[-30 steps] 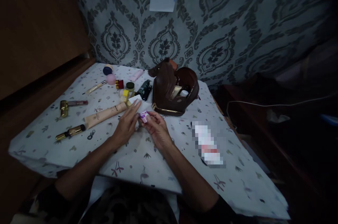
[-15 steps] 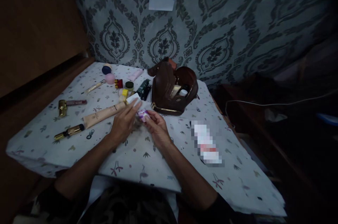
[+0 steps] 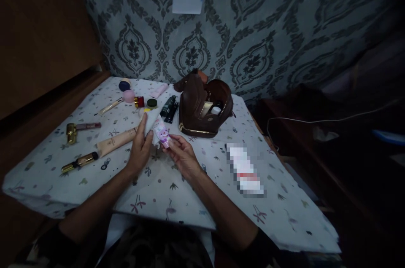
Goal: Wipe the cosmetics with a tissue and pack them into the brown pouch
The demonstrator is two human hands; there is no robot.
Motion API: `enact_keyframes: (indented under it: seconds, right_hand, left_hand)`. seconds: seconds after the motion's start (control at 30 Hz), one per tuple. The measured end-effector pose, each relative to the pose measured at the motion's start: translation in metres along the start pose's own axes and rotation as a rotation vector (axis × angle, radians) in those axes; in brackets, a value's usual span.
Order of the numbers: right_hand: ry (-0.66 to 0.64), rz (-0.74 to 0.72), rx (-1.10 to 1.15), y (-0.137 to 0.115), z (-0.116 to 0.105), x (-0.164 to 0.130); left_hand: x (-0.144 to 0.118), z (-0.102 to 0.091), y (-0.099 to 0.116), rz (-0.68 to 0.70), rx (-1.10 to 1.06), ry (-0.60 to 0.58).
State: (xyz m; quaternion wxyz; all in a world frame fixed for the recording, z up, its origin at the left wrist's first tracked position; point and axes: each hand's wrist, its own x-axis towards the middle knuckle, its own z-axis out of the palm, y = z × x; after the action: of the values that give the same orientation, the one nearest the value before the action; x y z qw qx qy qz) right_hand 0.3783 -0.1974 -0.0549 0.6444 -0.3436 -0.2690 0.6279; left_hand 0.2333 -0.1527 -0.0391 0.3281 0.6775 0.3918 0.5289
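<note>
My left hand (image 3: 141, 148) holds a white cloth or wipe (image 3: 151, 120), pinched between thumb and fingers. In my right hand (image 3: 183, 154) is a small white tube with a purple and pink cartoon print (image 3: 162, 134), gripped at its lower end. The tube stands tilted beside the cloth, its upper end close to it; whether they touch I cannot tell. Just left of my left hand lies a beige squeeze tube (image 3: 116, 141). Beyond my hands, dark green and black tubes (image 3: 167, 107) rest near an open brown cosmetic bag (image 3: 198, 112) with several items inside.
On the patterned tablecloth (image 3: 171, 205) lie a gold-and-black bottle (image 3: 79, 162), a lip gloss (image 3: 89, 125), a gold cap (image 3: 71, 133), a brush (image 3: 110, 106), a red jar (image 3: 139, 102), a dark-lidded jar (image 3: 152, 103) and a pink tube (image 3: 159, 90). A blurred-out object (image 3: 245, 171) lies right.
My left hand has shifted slightly left and turned more upright with the white cloth. The printed tube is tilted up and shows more of its face. The view has shifted a little.
</note>
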Motion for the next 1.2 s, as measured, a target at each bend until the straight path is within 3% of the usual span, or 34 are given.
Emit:
enact_keyframes:
  seconds: [0.1,0.23,0.33,0.43,0.53,0.6,0.7,0.87,1.03,1.2]
  right_hand:
    - [0.044,-0.047,-0.016,-0.003,0.001,-0.001]
    - [0.106,-0.115,-0.041,-0.016,0.001,-0.006]
    - [0.130,-0.169,-0.081,-0.037,-0.003,-0.015]
    - [0.165,-0.273,-0.157,-0.069,-0.014,-0.026]
    - [0.212,-0.426,-0.307,-0.111,-0.028,-0.036]
    - [0.250,-0.543,-0.449,-0.140,-0.037,-0.041]
    - [0.277,-0.665,-0.709,-0.177,-0.047,-0.042]
    - [0.259,-0.743,-1.022,-0.209,-0.057,-0.031]
    - [0.172,-0.752,-1.251,-0.221,-0.061,-0.014]
    - [0.089,-0.751,-1.548,-0.235,-0.054,-0.003]
  left_hand:
    - [0.004,-0.001,0.002,-0.084,-0.094,0.034]
    - [0.011,0.005,0.012,-0.342,-0.424,0.052]
    - [0.016,0.011,0.026,-0.486,-0.615,-0.020]
    - [0.024,0.016,0.041,-0.509,-0.593,-0.134]
    - [0.036,0.026,0.054,-0.402,-0.358,-0.342]
    - [0.046,0.039,0.061,-0.236,-0.134,-0.485]
    - [0.059,0.062,0.068,0.014,0.135,-0.588]
    - [0.067,0.087,0.060,0.158,0.325,-0.687]
    - [0.061,0.086,0.049,0.200,0.412,-0.738]
    - [0.058,0.088,0.040,0.406,0.473,-0.686]
